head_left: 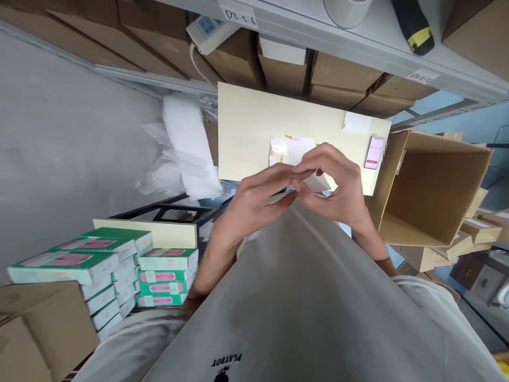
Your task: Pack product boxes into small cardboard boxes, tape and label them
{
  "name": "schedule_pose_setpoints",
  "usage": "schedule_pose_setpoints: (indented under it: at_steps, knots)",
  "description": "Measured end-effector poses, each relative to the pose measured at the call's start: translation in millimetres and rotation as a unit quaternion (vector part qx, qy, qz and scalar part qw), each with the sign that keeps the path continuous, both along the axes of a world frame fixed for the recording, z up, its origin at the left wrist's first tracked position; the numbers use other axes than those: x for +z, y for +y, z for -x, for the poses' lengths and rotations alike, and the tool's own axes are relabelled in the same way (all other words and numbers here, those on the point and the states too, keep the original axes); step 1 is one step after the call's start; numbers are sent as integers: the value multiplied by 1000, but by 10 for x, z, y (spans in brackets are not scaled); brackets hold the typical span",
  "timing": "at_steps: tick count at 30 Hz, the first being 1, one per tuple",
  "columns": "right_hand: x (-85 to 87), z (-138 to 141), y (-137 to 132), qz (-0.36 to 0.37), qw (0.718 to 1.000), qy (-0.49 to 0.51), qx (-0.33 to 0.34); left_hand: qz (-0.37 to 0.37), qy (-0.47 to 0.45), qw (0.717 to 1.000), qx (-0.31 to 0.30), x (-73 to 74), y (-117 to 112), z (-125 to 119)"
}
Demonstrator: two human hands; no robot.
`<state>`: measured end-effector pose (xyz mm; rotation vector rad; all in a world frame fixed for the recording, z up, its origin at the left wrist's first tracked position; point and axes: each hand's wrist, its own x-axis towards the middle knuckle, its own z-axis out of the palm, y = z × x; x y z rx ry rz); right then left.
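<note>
My left hand (260,195) and my right hand (337,183) meet in front of my chest, above the near edge of a pale table (246,122). The fingertips of both hands are pinched together and touch each other. Whatever lies between them, if anything, is too small or too hidden to make out. Just beyond my fingers lies a flat white packet or box (296,150) with a shiny patch and small yellow marks; my right hand covers part of it.
A phone (374,153) and a white card (357,122) lie at the table's right. Beside them stands an open cardboard box (421,191). Green-and-white boxes (167,260) are stacked at the lower left, near white wrapping (186,143). A shelf (286,24) crosses the top.
</note>
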<state>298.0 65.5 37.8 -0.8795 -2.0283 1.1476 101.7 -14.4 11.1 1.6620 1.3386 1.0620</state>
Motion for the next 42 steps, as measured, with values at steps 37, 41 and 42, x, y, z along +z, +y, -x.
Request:
schedule_pose_setpoints:
  at_steps: [37, 41, 42]
  knots:
    - [-717, -530, 502, 117, 986, -55, -102, 144, -52, 982, 109, -485, 9, 119]
    - [-829, -556, 356, 65, 983, -54, -161, 207, -32, 963, 168, -814, 65, 173]
    - [-852, -562, 317, 55, 981, -54, -179, 220, -33, 960, 171, -880, 69, 178]
